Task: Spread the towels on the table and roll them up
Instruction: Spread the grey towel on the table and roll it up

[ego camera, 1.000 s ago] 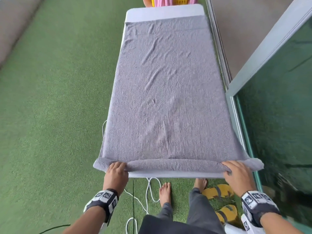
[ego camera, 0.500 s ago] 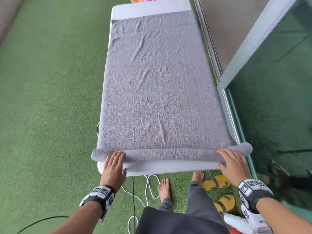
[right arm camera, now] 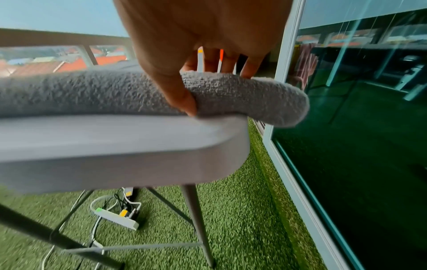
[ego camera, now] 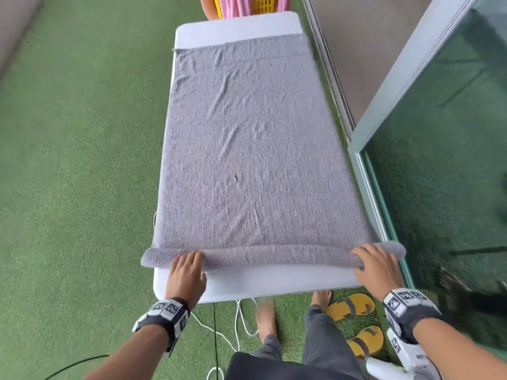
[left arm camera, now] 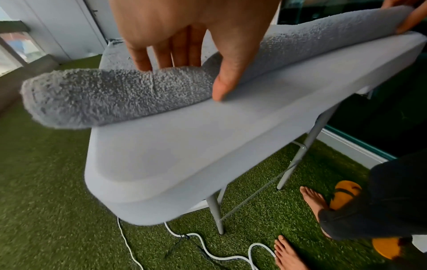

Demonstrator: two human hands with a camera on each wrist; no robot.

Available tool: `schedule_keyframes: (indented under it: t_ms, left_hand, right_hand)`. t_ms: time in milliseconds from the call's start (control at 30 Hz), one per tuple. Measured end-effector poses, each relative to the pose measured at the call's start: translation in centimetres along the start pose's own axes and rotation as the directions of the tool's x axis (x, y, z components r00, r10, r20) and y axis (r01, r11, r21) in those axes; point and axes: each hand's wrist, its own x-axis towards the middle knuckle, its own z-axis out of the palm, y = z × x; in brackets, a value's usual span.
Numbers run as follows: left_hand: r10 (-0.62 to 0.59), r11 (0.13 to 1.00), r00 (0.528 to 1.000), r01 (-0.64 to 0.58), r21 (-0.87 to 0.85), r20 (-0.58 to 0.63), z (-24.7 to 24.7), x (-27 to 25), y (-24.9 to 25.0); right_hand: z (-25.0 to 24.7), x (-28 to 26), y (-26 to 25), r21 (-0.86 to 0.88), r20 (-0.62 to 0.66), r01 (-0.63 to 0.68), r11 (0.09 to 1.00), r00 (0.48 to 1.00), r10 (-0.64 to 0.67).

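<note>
A grey terry towel (ego camera: 247, 149) lies spread lengthwise along a white table (ego camera: 274, 281), covering nearly its whole top, with light creases across the flat part. Its near end is wound into a narrow roll (ego camera: 274, 256) lying crosswise, and both roll ends overhang the table's side edges. A strip of bare table shows beyond the far hem and before the roll

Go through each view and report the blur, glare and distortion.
Head view: the table edges bow from the wide lens, feet smeared. Left wrist view: hand and table softly blurred, towel nap crisp. Right wrist view: grass streaked, glass door full of reflections.
</note>
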Motion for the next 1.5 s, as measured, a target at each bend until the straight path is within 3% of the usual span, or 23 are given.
schedule_keyframes:
  t_ms: [67,200,333,500,633,767,933,1100,1200,1400,1500]
  left_hand:
    - [-0.016,0.999,1.000,0.016,0.035,-0.007,-0.8,0.7,0.0]
    - [-0.033,0.999,0.997,0.034,0.007,-0.068,-1.3,2.3,0.0]
    - [0.009,0.998,0.999,-0.011,0.056,0.041,-0.4,1.1,-0.5]
    - [-0.009,0.993,1.000,0.009,0.118,0.004,-1.7,1.6,0.1]
    - [-0.044,0.998,0.995,0.046,0.030,-0.084,-1.7,3.1,0.4]
    - [0.024,0.999,0.999,-0.025,0.020,0.039,-0.7,2.7,0.1]
    - [0.004,1.000,0.995,-0.004,0.003,-0.101,-1.2,2.2,-0.9]
    - [-0.090,0.996,0.979,0.086,-0.028,-0.182,-1.5,-1.7,-4.6]
    - [-0.115,0.993,0.975,0.108,-0.049,-0.189,-0.5,-4.6,-4.8]
    - [-0.124,0.987,0.984,0.109,-0.117,-0.130,1.4,-6.4,-0.5]
    - [-0.046,0.993,0.986,0.027,-0.117,-0.162,0.8,-5.7,0.4]
  right_hand:
    - [-0.8,1.0,0.1,-0.023,-0.014,0.007,1.000,1.000,-0.008]
    - [-1.3,2.5,-0.3,0.091,-0.183,0.009,0.996,0.983,0.008]
    - [0.6,1.1,-0.3,0.049,0.000,0.042,0.998,0.999,-0.042]
    - [-1.2,2.4,-0.3,-0.016,0.021,0.000,1.000,1.000,0.000]
    - [-2.5,4.5,-0.2,0.088,-0.172,-0.001,0.996,0.985,0.016]
    - [-1.1,3.7,0.2,0.027,0.071,0.045,0.999,0.996,-0.047]
    - [-0.2,3.7,-2.6,0.047,-0.160,0.030,0.998,0.987,-0.022]
    - [1.4,2.5,-6.6,0.099,-0.117,0.150,0.984,0.984,-0.138]
    - [2.0,0.6,-6.1,0.074,-0.134,0.243,0.967,0.963,-0.232]
    - [1.4,-2.7,-1.6,-0.010,-0.033,0.057,0.998,0.998,-0.057]
    - [1.0,-2.9,-0.7,-0.045,-0.032,0.012,0.999,0.999,-0.013]
